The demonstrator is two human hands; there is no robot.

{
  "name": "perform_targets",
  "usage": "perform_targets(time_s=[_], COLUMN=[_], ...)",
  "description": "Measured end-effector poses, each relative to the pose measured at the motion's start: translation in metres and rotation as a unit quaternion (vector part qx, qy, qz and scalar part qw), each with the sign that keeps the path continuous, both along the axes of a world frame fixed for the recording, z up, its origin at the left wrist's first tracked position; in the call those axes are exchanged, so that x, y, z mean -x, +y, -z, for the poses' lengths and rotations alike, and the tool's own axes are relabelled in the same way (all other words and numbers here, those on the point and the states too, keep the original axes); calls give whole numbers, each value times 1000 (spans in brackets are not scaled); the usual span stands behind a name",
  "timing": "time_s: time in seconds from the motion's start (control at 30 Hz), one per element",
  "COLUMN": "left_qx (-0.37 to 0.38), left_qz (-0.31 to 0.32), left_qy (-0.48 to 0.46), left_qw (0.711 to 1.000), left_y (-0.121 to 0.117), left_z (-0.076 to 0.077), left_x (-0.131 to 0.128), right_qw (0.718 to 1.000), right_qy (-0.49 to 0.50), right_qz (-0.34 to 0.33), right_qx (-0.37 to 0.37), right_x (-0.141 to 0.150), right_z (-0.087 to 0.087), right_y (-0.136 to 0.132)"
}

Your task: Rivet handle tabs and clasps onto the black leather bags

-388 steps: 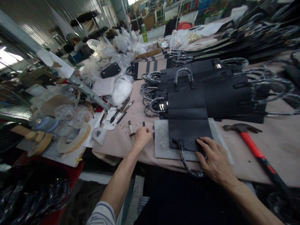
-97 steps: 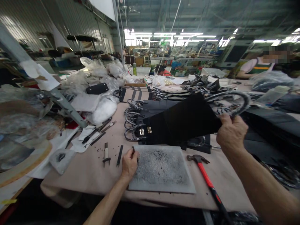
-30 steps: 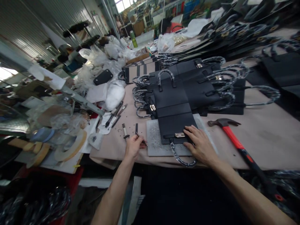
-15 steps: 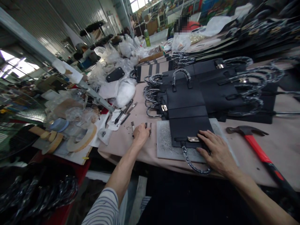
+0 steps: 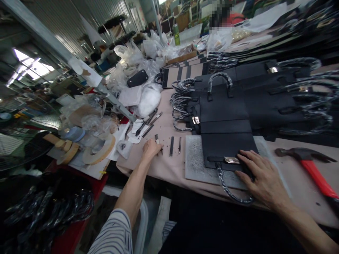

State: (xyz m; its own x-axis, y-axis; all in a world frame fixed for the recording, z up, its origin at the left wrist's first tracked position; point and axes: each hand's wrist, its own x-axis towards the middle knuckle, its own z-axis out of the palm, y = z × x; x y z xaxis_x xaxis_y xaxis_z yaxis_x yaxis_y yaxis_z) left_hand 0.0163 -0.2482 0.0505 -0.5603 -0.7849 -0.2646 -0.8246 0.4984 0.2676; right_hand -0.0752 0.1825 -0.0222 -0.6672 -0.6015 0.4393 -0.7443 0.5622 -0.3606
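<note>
My left hand [image 5: 152,148] is low on the cloth with its fingers curled together, beside a short metal tool [image 5: 156,138]. What its fingertips pinch, if anything, is hidden. To its right lie a dark flat bar [image 5: 172,146] and a thin metal rod [image 5: 180,145], both untouched. My right hand [image 5: 261,173] rests flat on the lower right part of a black bag panel [image 5: 225,143], fingers spread, close to its shiny metal clasp [image 5: 232,160]. A plastic-wrapped handle [image 5: 221,183] hangs from the panel toward me. Under the panel lies a grey slab [image 5: 193,164].
A claw hammer [image 5: 315,171] with a red and black handle lies at right. Black bag pieces [image 5: 270,98] with wrapped handles are piled behind the panel. Tools on paper [image 5: 144,128], a small bag [image 5: 124,149] and tape rolls [image 5: 96,151] are at left.
My left hand has moved left off the dark bar to the short metal tool, uncovering the bar. My right hand stays on the panel. The whole view has shifted, moving the table rightward.
</note>
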Motion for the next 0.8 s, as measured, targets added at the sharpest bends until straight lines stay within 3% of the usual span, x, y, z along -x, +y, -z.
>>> perform_targets(time_s=[0.17,0.33,0.4,0.5,0.57,0.7,0.8], left_qx=[-108,-236,-290,-393,-437,-469,-471], left_qz=[-38,-36,-41,-61,-43,22,54], left_qy=[31,140,244,420,469,497,490], left_qw=[993,961,924,816,766,730,732], left_y=[-8,6,22,63,96,147,163], left_z=[1,-10,-12,-11,-7,6,18], left_x=[10,3,1,4,9,25,33], right_qw=[1000,999,998,996,995,995,988], right_qy=[-10,-48,-60,-80,-83,-69,-76], right_qz=[6,17,20,25,17,-53,-116], right_qx=[5,9,-1,-27,-45,-54,-61], right_x=[-2,-6,-6,-8,-10,-13,-12], right_z=[-6,-11,-13,-22,-35,-59,-61], right_y=[-1,-4,-3,-3,-6,-22,-33])
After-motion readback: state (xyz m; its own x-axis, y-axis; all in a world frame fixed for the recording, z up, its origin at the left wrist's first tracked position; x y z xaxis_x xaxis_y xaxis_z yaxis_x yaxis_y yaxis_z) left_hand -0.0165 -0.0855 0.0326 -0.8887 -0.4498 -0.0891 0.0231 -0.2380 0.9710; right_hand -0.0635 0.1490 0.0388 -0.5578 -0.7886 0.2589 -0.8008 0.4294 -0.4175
